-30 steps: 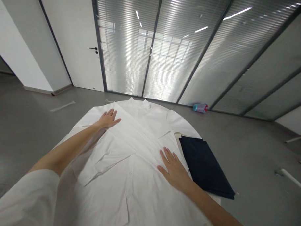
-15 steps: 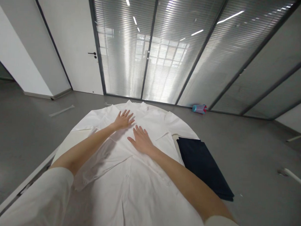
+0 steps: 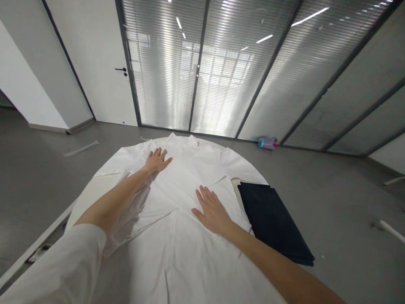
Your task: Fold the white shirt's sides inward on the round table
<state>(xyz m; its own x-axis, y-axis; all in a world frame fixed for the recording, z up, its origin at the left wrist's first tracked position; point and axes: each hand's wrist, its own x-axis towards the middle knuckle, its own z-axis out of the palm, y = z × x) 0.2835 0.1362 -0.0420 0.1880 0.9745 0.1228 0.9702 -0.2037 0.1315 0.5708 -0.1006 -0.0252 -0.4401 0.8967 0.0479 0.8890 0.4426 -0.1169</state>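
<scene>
On the table (image 3: pixel 88 194), a white shirt (image 3: pixel 173 239) lies spread flat. Left hand (image 3: pixel 156 161) near the far edge and right hand (image 3: pixel 213 211) mid-table press it, fingers apart, palms down, probably flattening creases. Dark folded cloth (image 3: pixel 273 223) at the right edge.

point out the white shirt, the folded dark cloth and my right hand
white shirt (image 3: pixel 182 253): head view, on the front panel beside the button placket.
folded dark cloth (image 3: pixel 273 221): head view, middle of its top face.
right hand (image 3: pixel 213 212): head view, back of the hand.

An office: glass partition walls (image 3: pixel 291 84) with slatted blinds, white door (image 3: pixel 93 55), grey floor (image 3: pixel 346 210).
</scene>
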